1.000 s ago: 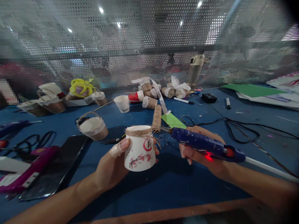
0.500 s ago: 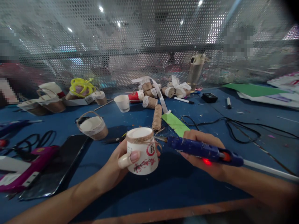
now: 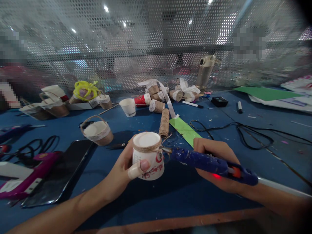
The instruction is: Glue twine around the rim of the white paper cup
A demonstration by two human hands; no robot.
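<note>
My left hand (image 3: 123,164) is closed around a white paper cup (image 3: 152,169) with a red blossom print, holding it upright above the table. Brown twine (image 3: 146,148) is wound below the cup's rim, and a loose end sticks out on the right. My right hand (image 3: 219,152) grips a blue hot glue gun (image 3: 202,161) with a red light glowing. Its nozzle is at the twine on the cup's right side; whether they touch I cannot tell. A glue stick (image 3: 280,187) juts from the gun's back. Behind the cup lies a twine spool (image 3: 164,123).
Left of the cup stand a small twine-handled basket (image 3: 98,133), scissors (image 3: 119,146), a black phone (image 3: 60,172) and a magenta power strip (image 3: 34,174). Farther back are a paper cup (image 3: 128,108) and a water bottle (image 3: 205,71). A black cable (image 3: 243,136) and green paper strip (image 3: 185,130) lie right.
The glue gun's nozzle has dropped slightly and moved left to the twine below the rim. The cup has tipped and turned a little in my left hand.
</note>
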